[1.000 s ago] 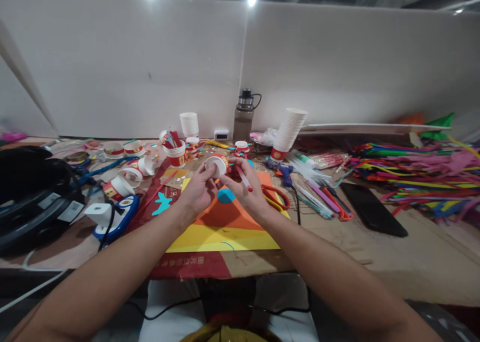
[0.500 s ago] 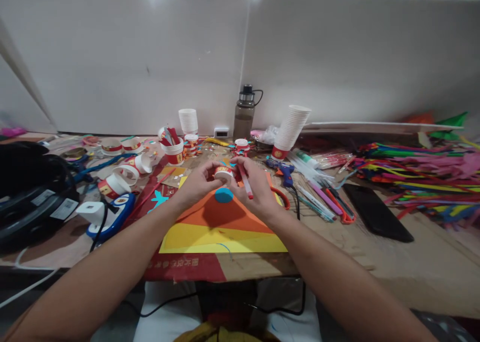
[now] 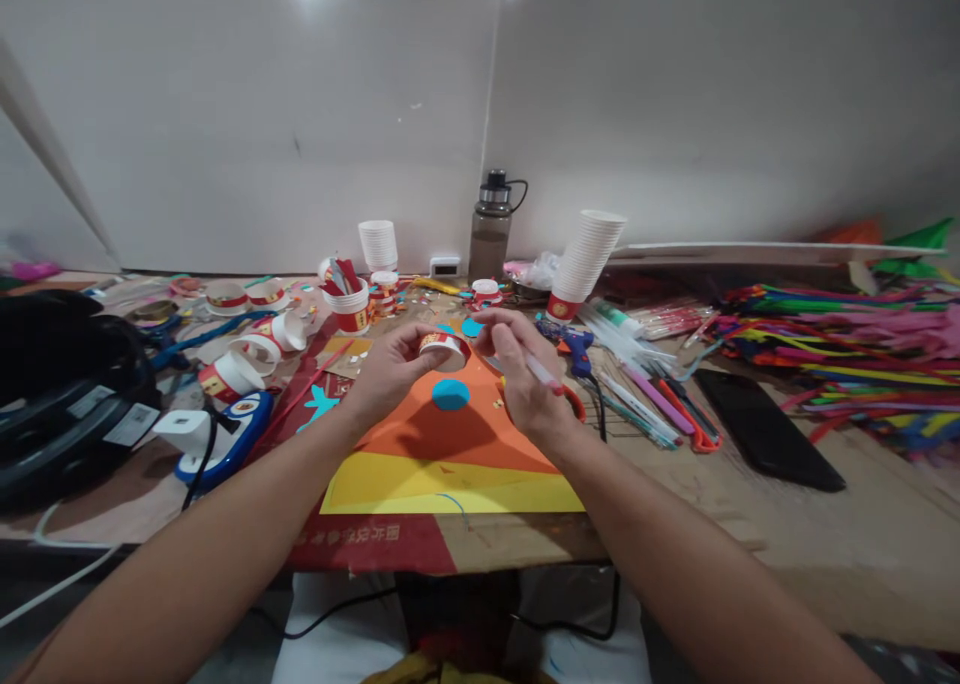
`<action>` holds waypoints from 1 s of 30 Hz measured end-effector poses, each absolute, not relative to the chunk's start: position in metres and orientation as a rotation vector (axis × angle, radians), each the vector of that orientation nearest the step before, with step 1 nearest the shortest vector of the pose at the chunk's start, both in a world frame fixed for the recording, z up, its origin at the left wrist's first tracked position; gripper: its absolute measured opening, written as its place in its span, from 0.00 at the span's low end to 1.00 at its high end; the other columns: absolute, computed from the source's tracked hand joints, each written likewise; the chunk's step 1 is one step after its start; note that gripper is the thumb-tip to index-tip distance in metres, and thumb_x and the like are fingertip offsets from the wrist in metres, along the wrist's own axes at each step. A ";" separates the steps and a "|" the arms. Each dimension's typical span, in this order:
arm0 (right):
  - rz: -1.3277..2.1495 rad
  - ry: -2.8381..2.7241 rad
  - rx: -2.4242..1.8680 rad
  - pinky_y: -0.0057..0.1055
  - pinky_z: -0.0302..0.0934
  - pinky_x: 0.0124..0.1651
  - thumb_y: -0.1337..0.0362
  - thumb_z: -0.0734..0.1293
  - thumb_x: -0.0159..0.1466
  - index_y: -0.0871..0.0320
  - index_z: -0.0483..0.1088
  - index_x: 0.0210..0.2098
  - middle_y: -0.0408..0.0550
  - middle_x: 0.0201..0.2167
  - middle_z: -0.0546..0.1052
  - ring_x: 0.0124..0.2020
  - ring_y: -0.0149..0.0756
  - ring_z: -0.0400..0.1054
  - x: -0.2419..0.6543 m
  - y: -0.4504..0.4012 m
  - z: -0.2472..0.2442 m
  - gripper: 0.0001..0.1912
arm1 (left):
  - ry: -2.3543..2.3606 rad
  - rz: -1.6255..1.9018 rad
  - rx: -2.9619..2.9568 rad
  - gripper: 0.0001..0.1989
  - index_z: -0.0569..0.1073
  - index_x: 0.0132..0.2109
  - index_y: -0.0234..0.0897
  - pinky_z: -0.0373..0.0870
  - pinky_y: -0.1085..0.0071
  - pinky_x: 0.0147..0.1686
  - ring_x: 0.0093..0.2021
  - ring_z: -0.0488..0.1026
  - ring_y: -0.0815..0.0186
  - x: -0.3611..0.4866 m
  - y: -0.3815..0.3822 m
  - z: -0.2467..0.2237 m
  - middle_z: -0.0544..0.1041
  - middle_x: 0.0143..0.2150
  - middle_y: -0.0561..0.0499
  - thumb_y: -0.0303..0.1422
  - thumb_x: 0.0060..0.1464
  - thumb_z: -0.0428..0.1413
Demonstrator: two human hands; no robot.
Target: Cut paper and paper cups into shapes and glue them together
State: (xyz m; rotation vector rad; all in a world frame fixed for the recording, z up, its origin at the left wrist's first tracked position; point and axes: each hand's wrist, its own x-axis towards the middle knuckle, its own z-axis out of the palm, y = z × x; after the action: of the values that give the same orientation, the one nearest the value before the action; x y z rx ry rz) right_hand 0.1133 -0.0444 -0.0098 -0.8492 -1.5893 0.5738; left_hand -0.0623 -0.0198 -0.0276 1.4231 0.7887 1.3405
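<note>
My left hand (image 3: 390, 366) is closed on a short cut paper cup (image 3: 444, 350), red and white, tilted above the orange paper (image 3: 420, 434). A slim marker with a pink end (image 3: 543, 372) rests in my right hand (image 3: 525, 374), whose fingers are curled around it. That hand is apart from the cup, to its right. Below the cup lies a blue paper circle (image 3: 451, 395). More blue paper (image 3: 471, 327) shows close to my right fingertips; whether they touch it I cannot tell. Yellow paper (image 3: 390, 484) shows under the orange sheet. Red scissor handles (image 3: 574, 402) stick out beside my right wrist.
Behind stand stacked paper cups (image 3: 589, 264), a water bottle (image 3: 491, 229) and a cup of tools (image 3: 347, 309). A blue glue gun (image 3: 577, 346), pens (image 3: 652, 394) and a phone (image 3: 769, 429) lie right. Cut cups (image 3: 231, 374) and a power strip (image 3: 232, 439) are left.
My right hand has come away from the cup, moving right and turning with the marker. The left hand keeps the cup in nearly the same place.
</note>
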 end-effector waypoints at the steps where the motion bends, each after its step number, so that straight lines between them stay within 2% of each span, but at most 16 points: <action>1: 0.609 -1.547 -0.832 0.32 0.64 0.38 0.57 0.57 0.70 0.53 0.70 0.44 0.43 0.29 0.72 0.33 0.33 0.68 0.113 -0.045 -0.011 0.12 | 0.786 1.355 1.424 0.10 0.77 0.35 0.36 0.70 0.71 0.38 0.33 0.73 0.67 -0.062 -0.020 -0.027 0.78 0.33 0.51 0.34 0.46 0.66; 3: 0.679 -1.479 -0.793 0.32 0.65 0.38 0.57 0.58 0.70 0.52 0.67 0.45 0.42 0.28 0.72 0.32 0.33 0.69 0.112 -0.044 -0.014 0.11 | 0.779 1.387 1.430 0.09 0.77 0.36 0.36 0.69 0.70 0.39 0.35 0.74 0.66 -0.061 -0.021 -0.028 0.78 0.34 0.51 0.33 0.47 0.66; 7: 0.730 -1.478 -0.793 0.35 0.67 0.43 0.55 0.65 0.66 0.52 0.66 0.45 0.46 0.39 0.75 0.39 0.35 0.71 0.111 -0.043 -0.019 0.11 | 0.790 1.449 1.427 0.10 0.76 0.38 0.37 0.69 0.70 0.42 0.38 0.74 0.65 -0.062 -0.020 -0.030 0.79 0.37 0.50 0.30 0.45 0.66; 9: 0.710 -1.501 -0.804 0.34 0.67 0.43 0.55 0.67 0.64 0.53 0.68 0.44 0.47 0.41 0.75 0.41 0.35 0.71 0.111 -0.045 -0.018 0.11 | 0.801 1.469 1.437 0.11 0.76 0.37 0.38 0.68 0.70 0.43 0.38 0.74 0.65 -0.063 -0.020 -0.031 0.79 0.36 0.51 0.28 0.44 0.66; 16: 0.669 -1.528 -0.804 0.34 0.67 0.41 0.56 0.62 0.69 0.53 0.70 0.42 0.46 0.38 0.76 0.38 0.34 0.71 0.110 -0.050 -0.011 0.09 | 0.808 1.463 1.459 0.08 0.76 0.37 0.38 0.68 0.71 0.41 0.37 0.73 0.66 -0.061 -0.021 -0.030 0.78 0.36 0.51 0.31 0.47 0.65; 22: 0.394 -1.611 -0.928 0.36 0.66 0.44 0.58 0.67 0.65 0.52 0.70 0.43 0.46 0.40 0.76 0.39 0.36 0.71 0.111 -0.048 -0.013 0.08 | 0.794 1.466 1.386 0.11 0.77 0.37 0.38 0.69 0.70 0.42 0.37 0.74 0.65 -0.060 -0.021 -0.032 0.79 0.36 0.51 0.31 0.45 0.67; 25: 0.390 -1.644 -0.912 0.35 0.66 0.42 0.59 0.67 0.65 0.53 0.70 0.44 0.46 0.40 0.76 0.37 0.35 0.70 0.110 -0.048 -0.014 0.09 | 0.798 1.464 1.401 0.10 0.77 0.37 0.39 0.69 0.70 0.41 0.37 0.74 0.65 -0.059 -0.023 -0.030 0.79 0.35 0.51 0.32 0.46 0.66; 30: 0.475 -1.589 -0.853 0.33 0.65 0.40 0.58 0.63 0.68 0.53 0.69 0.42 0.45 0.36 0.76 0.37 0.34 0.71 0.108 -0.052 -0.014 0.07 | 0.823 1.460 1.456 0.09 0.80 0.39 0.38 0.70 0.68 0.45 0.41 0.75 0.63 -0.058 -0.026 -0.025 0.80 0.39 0.49 0.31 0.49 0.64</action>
State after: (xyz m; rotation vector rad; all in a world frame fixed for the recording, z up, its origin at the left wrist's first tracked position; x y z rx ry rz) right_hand 0.1084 -0.0521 -0.0141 -0.8529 -1.5895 0.4753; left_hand -0.0576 -0.0258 -0.0252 1.4562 0.8226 1.4604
